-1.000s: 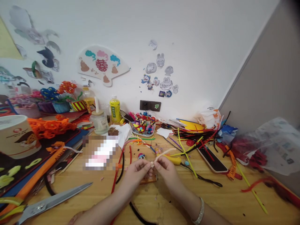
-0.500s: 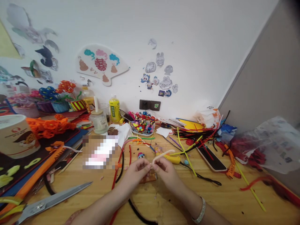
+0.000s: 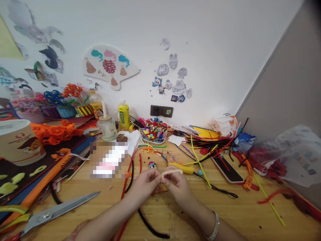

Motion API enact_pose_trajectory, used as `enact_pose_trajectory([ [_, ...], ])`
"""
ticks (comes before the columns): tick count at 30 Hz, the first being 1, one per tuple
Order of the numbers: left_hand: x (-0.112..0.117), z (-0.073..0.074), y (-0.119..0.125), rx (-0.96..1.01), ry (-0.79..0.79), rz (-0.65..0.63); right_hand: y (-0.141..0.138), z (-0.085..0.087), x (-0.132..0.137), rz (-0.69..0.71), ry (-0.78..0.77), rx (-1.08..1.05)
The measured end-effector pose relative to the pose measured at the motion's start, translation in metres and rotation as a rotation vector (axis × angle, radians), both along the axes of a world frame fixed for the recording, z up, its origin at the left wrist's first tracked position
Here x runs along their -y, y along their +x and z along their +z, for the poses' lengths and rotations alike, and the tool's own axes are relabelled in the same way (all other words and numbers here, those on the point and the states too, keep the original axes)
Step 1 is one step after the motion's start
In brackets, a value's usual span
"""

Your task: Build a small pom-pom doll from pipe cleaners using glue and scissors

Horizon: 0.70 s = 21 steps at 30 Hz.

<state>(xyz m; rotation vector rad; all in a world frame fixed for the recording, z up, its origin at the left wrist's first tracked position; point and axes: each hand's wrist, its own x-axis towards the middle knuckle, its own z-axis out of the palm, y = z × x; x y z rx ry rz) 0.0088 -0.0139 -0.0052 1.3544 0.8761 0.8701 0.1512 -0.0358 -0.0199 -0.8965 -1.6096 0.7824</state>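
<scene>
My left hand (image 3: 146, 182) and my right hand (image 3: 177, 184) meet over the middle of the wooden table (image 3: 175, 217). Both pinch a cream pipe cleaner (image 3: 172, 172), which bends over the right hand's fingers toward the right. My right wrist wears a silver bracelet (image 3: 213, 227). Just beyond the hands lie a small colourful figure (image 3: 151, 164) and a yellow-handled tool (image 3: 184, 169).
Large scissors (image 3: 57, 212) lie at the front left. Loose pipe cleaners (image 3: 210, 147) in many colours cover the right, beside a phone (image 3: 224, 169) and a plastic bag (image 3: 291, 157). A paper cup (image 3: 18, 142), orange flowers (image 3: 54, 132), a jar (image 3: 107, 127) and a yellow bottle (image 3: 123, 115) stand left.
The cream pipe cleaner's free end has swung from pointing up and right to bending down over my right fingers. Both hands stay together at the same spot.
</scene>
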Motion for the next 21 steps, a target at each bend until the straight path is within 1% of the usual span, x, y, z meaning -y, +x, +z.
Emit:
enact_pose_trajectory([
  [2, 0.001, 0.001, -0.001, -0.054, 0.037, -0.031, 0.001, -0.001, -0.001, 0.011, -0.039, -0.005],
  [5, 0.002, 0.003, -0.001, -0.11, 0.046, -0.05, 0.002, -0.001, -0.003, 0.05, -0.162, -0.046],
  [9, 0.001, 0.002, 0.0, -0.059, -0.035, -0.072, 0.004, -0.001, -0.008, 0.055, -0.296, -0.136],
  [11, 0.002, 0.001, 0.002, -0.02, -0.039, -0.069, 0.004, -0.001, -0.008, 0.038, -0.336, -0.182],
  [13, 0.003, 0.001, 0.004, 0.006, 0.01, -0.038, 0.003, -0.001, -0.008, 0.02, -0.368, -0.235],
  [15, 0.005, 0.001, 0.006, -0.008, 0.096, 0.022, 0.001, -0.001, -0.007, 0.013, -0.395, -0.27],
  [18, 0.009, 0.003, 0.006, -0.127, 0.228, 0.097, -0.001, -0.001, -0.005, 0.029, -0.409, -0.275],
  [21, 0.011, 0.007, 0.005, -0.231, 0.339, 0.108, -0.001, -0.001, -0.005, 0.027, -0.363, -0.232],
])
